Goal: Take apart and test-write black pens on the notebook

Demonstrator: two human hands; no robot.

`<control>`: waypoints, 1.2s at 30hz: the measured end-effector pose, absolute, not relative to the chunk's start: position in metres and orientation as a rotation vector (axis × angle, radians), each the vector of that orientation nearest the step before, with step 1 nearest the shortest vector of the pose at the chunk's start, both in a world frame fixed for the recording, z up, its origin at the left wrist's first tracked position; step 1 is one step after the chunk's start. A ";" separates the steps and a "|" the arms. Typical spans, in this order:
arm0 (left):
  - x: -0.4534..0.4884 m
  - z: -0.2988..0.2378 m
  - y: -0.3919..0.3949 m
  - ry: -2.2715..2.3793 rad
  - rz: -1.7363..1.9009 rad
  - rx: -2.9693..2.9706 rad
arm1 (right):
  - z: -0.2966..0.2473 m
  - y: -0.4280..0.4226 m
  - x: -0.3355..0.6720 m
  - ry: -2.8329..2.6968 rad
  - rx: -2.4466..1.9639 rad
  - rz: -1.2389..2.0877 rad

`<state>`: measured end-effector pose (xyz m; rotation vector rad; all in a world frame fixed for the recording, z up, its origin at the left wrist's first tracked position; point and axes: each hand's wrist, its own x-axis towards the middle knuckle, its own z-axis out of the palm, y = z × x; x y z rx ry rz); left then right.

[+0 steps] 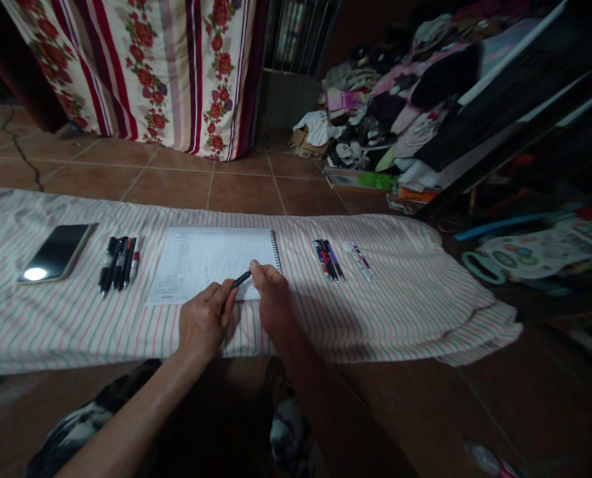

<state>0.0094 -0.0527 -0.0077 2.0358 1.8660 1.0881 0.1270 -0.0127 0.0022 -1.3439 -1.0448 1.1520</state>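
A dark pen is held between my two hands, above the near edge of a spiral notebook. My left hand is closed round one end of the pen. At its other end, the fingers of my right hand are pinched together. The notebook lies flat with its wire binding on the right, and its page carries faint print or writing. Left of it rests a row of several pens and markers. To the right are a group of dark and purple pens and a smaller group of pale pens.
A phone lies at the left on the striped cloth covering the table. Beyond the table hangs a flowered curtain. A heap of clothes fills the back right, and a patterned pale object stands at the far right.
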 end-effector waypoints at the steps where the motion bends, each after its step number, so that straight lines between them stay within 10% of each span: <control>1: 0.010 -0.007 -0.052 1.795 1.126 1.911 | 0.003 -0.012 0.128 -1.041 -1.330 1.190; 9: 0.018 0.004 -0.053 1.265 1.075 0.872 | 0.011 -0.006 0.143 -1.046 -1.020 1.482; 29: 0.011 -0.009 -0.052 1.905 1.099 1.924 | 0.009 -0.009 0.126 -1.105 -1.391 1.094; 36: 0.016 0.001 -0.049 1.463 1.146 1.106 | 0.008 -0.012 0.125 -1.073 -1.234 1.244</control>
